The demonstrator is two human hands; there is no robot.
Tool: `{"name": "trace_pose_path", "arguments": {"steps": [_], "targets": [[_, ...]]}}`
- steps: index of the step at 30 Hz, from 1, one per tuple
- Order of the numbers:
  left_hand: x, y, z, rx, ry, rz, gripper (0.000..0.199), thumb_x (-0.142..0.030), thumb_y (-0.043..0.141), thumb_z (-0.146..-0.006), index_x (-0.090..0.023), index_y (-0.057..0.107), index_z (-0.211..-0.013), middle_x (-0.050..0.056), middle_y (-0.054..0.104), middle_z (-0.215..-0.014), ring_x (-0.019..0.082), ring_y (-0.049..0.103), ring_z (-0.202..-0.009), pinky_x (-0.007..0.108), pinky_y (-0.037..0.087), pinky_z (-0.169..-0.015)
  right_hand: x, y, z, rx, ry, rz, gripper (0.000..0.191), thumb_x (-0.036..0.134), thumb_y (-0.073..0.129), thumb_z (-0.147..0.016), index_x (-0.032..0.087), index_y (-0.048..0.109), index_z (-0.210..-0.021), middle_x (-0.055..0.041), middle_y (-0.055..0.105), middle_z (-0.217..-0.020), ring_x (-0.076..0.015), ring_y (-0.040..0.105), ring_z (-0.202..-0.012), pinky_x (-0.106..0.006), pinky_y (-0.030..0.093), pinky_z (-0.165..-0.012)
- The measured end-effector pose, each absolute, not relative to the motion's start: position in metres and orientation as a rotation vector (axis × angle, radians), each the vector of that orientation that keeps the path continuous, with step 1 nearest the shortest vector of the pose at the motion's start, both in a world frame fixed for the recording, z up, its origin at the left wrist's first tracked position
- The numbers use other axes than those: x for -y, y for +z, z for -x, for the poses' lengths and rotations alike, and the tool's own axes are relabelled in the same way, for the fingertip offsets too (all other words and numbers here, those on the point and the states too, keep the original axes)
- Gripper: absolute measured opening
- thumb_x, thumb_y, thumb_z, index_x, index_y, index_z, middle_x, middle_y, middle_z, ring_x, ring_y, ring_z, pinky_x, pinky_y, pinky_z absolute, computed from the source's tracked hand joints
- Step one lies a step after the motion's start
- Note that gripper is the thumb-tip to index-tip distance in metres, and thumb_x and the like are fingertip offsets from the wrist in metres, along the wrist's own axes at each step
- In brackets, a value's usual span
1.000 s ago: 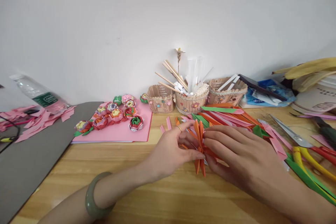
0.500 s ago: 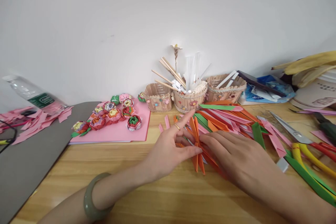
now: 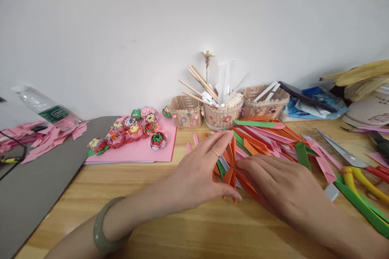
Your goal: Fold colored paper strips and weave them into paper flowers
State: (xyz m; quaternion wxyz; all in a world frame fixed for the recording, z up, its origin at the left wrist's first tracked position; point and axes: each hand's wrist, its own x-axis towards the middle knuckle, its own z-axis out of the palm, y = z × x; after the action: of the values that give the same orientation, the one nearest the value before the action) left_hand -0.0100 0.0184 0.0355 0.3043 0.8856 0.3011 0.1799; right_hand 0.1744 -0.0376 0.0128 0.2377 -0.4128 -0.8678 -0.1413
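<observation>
Folded orange paper strips [image 3: 231, 170], gathered at their middle, stand fanned out between my two hands. My left hand [image 3: 203, 166], with a ring and a bracelet, is spread around their left side, thumb apart from the fingers. From the right, my right hand [image 3: 270, 178] has its fingers closed at the middle of the orange strips; its fingertips are partly hidden. Behind lies a pile of folded strips [image 3: 264, 137] in pink, orange, green and white.
Finished paper flowers [image 3: 135, 131] rest on pink sheets [image 3: 142, 153] at left. Three small baskets [image 3: 185, 117] stand along the wall. Scissors [image 3: 349, 156] and yellow-handled pliers [image 3: 361, 180] lie at right. A plastic bottle [image 3: 51, 111] is far left.
My left thumb and fingers have moved apart, with the index finger now bent over the orange strips. My right hand stays beside them. The whole view has shifted slightly.
</observation>
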Motion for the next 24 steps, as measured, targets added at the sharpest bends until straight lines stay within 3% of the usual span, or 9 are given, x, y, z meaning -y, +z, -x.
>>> {"name": "trace_pose_path", "arguments": {"steps": [3, 5, 8, 10, 13, 18, 24], "targets": [[-0.025, 0.040, 0.015, -0.752, 0.508, -2.533, 0.084, -0.039, 0.069, -0.065, -0.025, 0.026, -0.135, 0.009, 0.031, -0.141, 0.024, 0.030, -0.128, 0.045, 0.031, -0.103, 0.035, 0.014, -0.176, 2.392, -0.385, 1.138, 0.030, 0.019, 0.026, -0.093, 0.014, 0.055, -0.086, -0.0038, 0.060, -0.064, -0.0161, 0.057, -0.057, -0.026, 0.039, -0.051], [-0.028, 0.041, 0.016, -0.718, 0.604, -2.661, 0.066, -0.034, 0.065, -0.071, -0.020, 0.036, -0.128, 0.011, 0.037, -0.137, 0.023, 0.035, -0.125, 0.043, 0.033, -0.102, 0.035, 0.014, -0.177, 2.378, -0.382, 1.142, 0.027, 0.016, 0.028, -0.092, 0.014, 0.055, -0.087, -0.0036, 0.060, -0.064, -0.0165, 0.057, -0.059, -0.027, 0.039, -0.052], [-0.027, 0.038, 0.015, -0.626, 0.797, -2.894, 0.034, -0.022, 0.055, -0.077, -0.014, 0.052, -0.110, 0.010, 0.056, -0.119, 0.024, 0.039, -0.121, 0.045, 0.032, -0.102, 0.035, 0.015, -0.175, 2.358, -0.356, 1.129, 0.024, 0.013, 0.031, -0.090, 0.014, 0.054, -0.087, -0.0028, 0.059, -0.064, -0.0158, 0.056, -0.056, -0.026, 0.039, -0.051], [-0.023, 0.033, 0.013, -0.576, 0.883, -3.016, 0.024, -0.016, 0.050, -0.076, -0.013, 0.057, -0.099, 0.008, 0.063, -0.104, 0.024, 0.044, -0.115, 0.045, 0.033, -0.100, 0.036, 0.014, -0.173, 2.369, -0.329, 1.121, 0.023, 0.011, 0.031, -0.088, 0.014, 0.053, -0.085, -0.0028, 0.058, -0.063, -0.0158, 0.055, -0.055, -0.027, 0.040, -0.051], [-0.018, 0.024, 0.008, -0.622, 0.981, -3.057, 0.020, -0.016, 0.049, -0.074, -0.010, 0.058, -0.090, 0.009, 0.064, -0.093, 0.022, 0.053, -0.098, 0.041, 0.041, -0.090, 0.038, 0.012, -0.169, 2.373, -0.300, 1.126, 0.022, 0.009, 0.031, -0.087, 0.014, 0.053, -0.084, -0.0029, 0.058, -0.063, -0.0159, 0.054, -0.054, -0.027, 0.041, -0.051], [-0.019, 0.022, 0.006, -0.644, 1.080, -3.071, 0.014, -0.019, 0.049, -0.077, -0.011, 0.060, -0.083, 0.007, 0.063, -0.077, 0.019, 0.055, -0.077, 0.034, 0.048, -0.071, 0.039, 0.010, -0.169, 2.341, -0.293, 1.175, 0.019, 0.012, 0.033, -0.088, 0.014, 0.053, -0.086, -0.0043, 0.058, -0.066, -0.0166, 0.055, -0.056, -0.027, 0.041, -0.051], [-0.024, 0.027, 0.012, -0.467, 1.117, -3.090, 0.011, -0.014, 0.053, -0.080, -0.012, 0.060, -0.088, 0.005, 0.068, -0.089, 0.018, 0.057, -0.097, 0.034, 0.044, -0.089, 0.038, 0.010, -0.174, 2.318, -0.260, 1.180, 0.022, 0.014, 0.030, -0.091, 0.014, 0.052, -0.087, -0.0054, 0.059, -0.070, -0.0166, 0.056, -0.061, -0.027, 0.042, -0.053]]}}
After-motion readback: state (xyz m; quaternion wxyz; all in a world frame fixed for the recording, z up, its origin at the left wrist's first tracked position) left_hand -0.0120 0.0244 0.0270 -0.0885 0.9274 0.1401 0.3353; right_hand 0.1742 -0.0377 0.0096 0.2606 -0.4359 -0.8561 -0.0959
